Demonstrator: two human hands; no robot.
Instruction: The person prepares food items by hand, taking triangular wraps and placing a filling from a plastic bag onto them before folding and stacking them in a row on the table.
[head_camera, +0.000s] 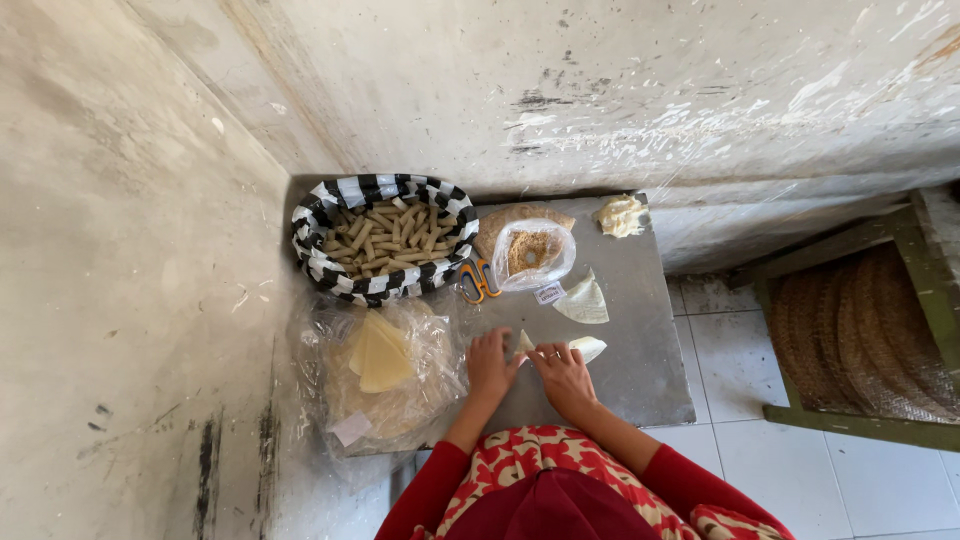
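My hands, left (491, 362) and right (564, 375), pinch a thin, pale pastry triangle (522, 343) on the grey counter (640, 350), its folds mostly hidden.

Single head view, steeply downward, fairly high above grey table (640, 370), facing wall corner

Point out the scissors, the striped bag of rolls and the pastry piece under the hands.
scissors (479, 281), head view, on the orange handles.
striped bag (318, 262), head view, on its left rim.
pastry piece (522, 343), head view, on the part showing between the hands.
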